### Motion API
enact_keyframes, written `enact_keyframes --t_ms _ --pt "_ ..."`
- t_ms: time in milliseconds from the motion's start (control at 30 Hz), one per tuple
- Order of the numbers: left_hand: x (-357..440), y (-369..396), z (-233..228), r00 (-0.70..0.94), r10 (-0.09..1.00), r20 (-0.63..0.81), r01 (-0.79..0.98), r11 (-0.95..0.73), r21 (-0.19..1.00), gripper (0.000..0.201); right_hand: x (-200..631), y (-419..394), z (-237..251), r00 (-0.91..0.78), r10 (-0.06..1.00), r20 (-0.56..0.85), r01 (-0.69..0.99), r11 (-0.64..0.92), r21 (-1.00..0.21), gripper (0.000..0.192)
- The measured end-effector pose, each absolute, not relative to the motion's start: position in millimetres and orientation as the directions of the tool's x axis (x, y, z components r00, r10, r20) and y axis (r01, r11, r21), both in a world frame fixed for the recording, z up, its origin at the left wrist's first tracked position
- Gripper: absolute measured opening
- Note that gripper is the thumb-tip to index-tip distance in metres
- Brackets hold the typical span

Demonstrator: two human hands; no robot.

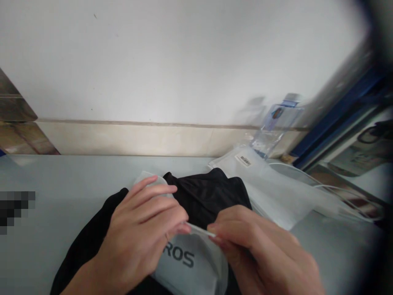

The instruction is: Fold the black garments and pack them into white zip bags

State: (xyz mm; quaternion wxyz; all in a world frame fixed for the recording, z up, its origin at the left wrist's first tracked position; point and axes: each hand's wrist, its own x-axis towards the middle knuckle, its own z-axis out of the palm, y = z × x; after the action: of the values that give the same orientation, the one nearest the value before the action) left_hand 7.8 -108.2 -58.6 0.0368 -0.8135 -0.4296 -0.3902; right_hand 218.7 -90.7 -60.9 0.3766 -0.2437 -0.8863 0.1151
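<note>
We see a frosted plastic bag [190,262] printed with dark letters lying low in the middle of the view, on top of a black garment [205,192] that spreads over the pale desk [61,192]. Its thin top edge runs between the two hands. The left hand [141,233] lies across the bag with the fingers curled, its grip pinched on that edge at the fingertips; the right hand [258,250] meets it from the other side, thumb and forefinger clenched on the same strip. Just beyond the garment, to the right, lies a stack of clear bags [267,184], one with a white barcode label [244,160]. Behind them a blurred clear packet [276,123] leans by the wall.
</note>
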Motion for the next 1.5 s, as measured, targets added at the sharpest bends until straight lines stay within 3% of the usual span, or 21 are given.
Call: enact_keyframes --t_ms 100,233,300,433,633,767,900,967,1133,1233,1300,1500 --pt "-21 -100 -49 0.177 0.699 0.693 0.79 -0.521 0.323 0.015 231 -91 -51 -0.405 0.561 0.722 0.447 0.81 -0.38 0.02" --pt "-54 -91 -26 -0.007 0.684 0.729 0.847 -0.384 0.368 0.012 239 -71 -35 -0.051 0.59 0.806 0.594 0.666 -0.451 0.003" --pt "-59 -83 -10 -0.09 0.692 0.717 0.858 -0.312 0.409 0.013 234 -47 -25 -0.033 0.615 0.788 0.522 0.683 -0.511 0.007" --pt "-57 -48 5 -0.266 0.767 0.583 0.734 -0.231 0.638 0.018 212 19 -15 -0.123 0.735 0.667 0.35 0.661 -0.664 0.017" --pt "-70 21 -28 -0.188 0.858 0.477 0.625 -0.27 0.732 0.018 186 99 -51 -0.165 0.84 0.517 0.445 0.532 -0.721 0.023" --pt "-80 51 -45 -0.193 0.865 0.464 0.659 -0.236 0.714 0.02 180 128 -70 -0.183 0.866 0.466 0.603 0.473 -0.642 0.025" --pt "-70 51 -41 -0.262 0.796 0.546 0.752 -0.186 0.632 0.034 185 131 -63 -0.23 0.848 0.477 0.765 0.461 -0.449 0.022" --pt "-56 36 -39 -0.221 0.806 0.549 0.786 -0.187 0.59 0.038 193 119 -55 -0.275 0.837 0.474 0.809 0.468 -0.356 0.023" --pt "-14 -5 -63 0.101 0.951 0.291 0.798 -0.252 0.547 0.032 226 66 -55 -0.608 0.747 0.27 0.723 0.661 -0.201 0.03" --pt "-4 -10 -86 0.166 0.966 0.2 0.801 -0.25 0.544 0.027 249 48 -68 -0.776 0.618 0.123 0.617 0.785 -0.048 0.043" --pt "-5 -9 -93 0.168 0.969 0.179 0.801 -0.24 0.549 0.017 261 45 -77 -0.793 0.599 0.109 0.605 0.795 0.03 0.044" --pt "-14 -20 -78 0.16 0.963 0.216 0.699 -0.265 0.664 0.013 283 41 -85 -0.733 0.644 0.218 0.64 0.762 -0.098 0.037"
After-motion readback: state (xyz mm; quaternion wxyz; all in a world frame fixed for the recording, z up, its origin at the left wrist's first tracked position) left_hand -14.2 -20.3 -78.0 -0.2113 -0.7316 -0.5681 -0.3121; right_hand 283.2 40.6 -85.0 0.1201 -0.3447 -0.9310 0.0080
